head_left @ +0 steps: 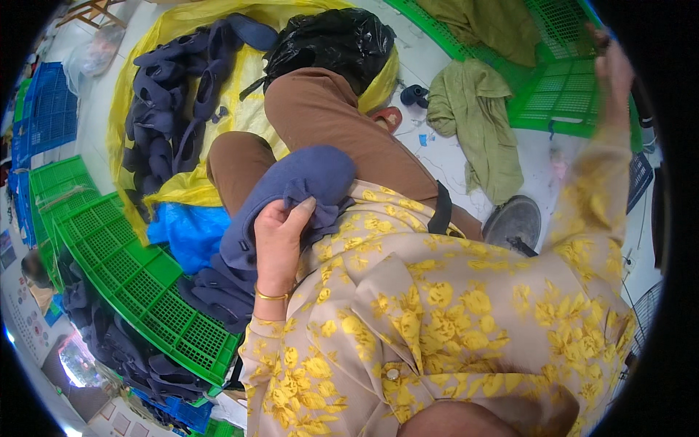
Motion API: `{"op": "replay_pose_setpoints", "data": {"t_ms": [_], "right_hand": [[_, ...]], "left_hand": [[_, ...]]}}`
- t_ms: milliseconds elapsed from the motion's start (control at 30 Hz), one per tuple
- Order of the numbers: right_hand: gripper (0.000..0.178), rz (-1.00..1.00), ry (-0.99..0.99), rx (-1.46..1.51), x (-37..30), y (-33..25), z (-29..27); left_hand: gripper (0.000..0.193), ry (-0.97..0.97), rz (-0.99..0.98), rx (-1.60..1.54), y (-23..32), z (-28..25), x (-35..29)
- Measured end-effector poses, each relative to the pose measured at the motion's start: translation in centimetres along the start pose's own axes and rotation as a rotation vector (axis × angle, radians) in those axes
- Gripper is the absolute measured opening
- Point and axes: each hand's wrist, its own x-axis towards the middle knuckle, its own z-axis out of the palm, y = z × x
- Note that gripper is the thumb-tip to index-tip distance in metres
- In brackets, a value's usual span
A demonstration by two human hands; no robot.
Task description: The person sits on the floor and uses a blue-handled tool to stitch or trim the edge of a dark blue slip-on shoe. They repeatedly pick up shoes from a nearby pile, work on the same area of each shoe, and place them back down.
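Note:
A navy fabric slipper (306, 171) lies across my lap, with its rounded end over my thigh. My left hand (280, 229) is closed on it, the thumb pressing bunched cloth against the fingers. Out at the far right, my right hand (617, 73) is raised at the end of a stretched arm, near a green plastic basket (557, 95). Motion smears its fingers; a small dark shape shows by the fingertips, too unclear to name. More navy slippers (156, 91) lie heaped in an opened yellow plastic bag (244, 65) beyond my knees.
A black plastic bag (331, 47) lies on the yellow one. Green crates (142, 280) stand at my left, with navy slippers (215, 295) beside and behind them. Olive cloth (473, 124) hangs to the floor at the right, near a grey shoe (513, 222). A blue plastic bag (189, 233) is by my left knee.

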Motion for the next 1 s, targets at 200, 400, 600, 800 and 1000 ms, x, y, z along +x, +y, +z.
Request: {"op": "replay_pose_setpoints", "data": {"t_ms": [200,400,600,800,1000], "right_hand": [[0.029,0.303,-1.015,0.067,-23.0,-5.0,14.4],[0.046,-0.594,-1.300,0.218,-31.6,-6.3,17.6],[0.043,-0.696,-1.283,0.128,-32.0,-6.2,17.8],[0.033,-0.693,-1.343,0.111,-31.6,-6.9,17.7],[0.042,-0.771,-1.311,0.121,-31.4,-6.7,18.0]], "left_hand": [[0.018,-0.103,0.004,-0.159,0.0,-1.0,-0.1],[0.021,-0.158,-0.033,-0.207,-0.2,-1.1,0.0],[0.022,-0.174,-0.012,-0.218,0.0,-0.8,0.0],[0.022,-0.178,-0.015,-0.207,-0.1,-1.0,0.1],[0.021,-0.167,-0.031,-0.202,-0.1,-0.9,0.0]]}}
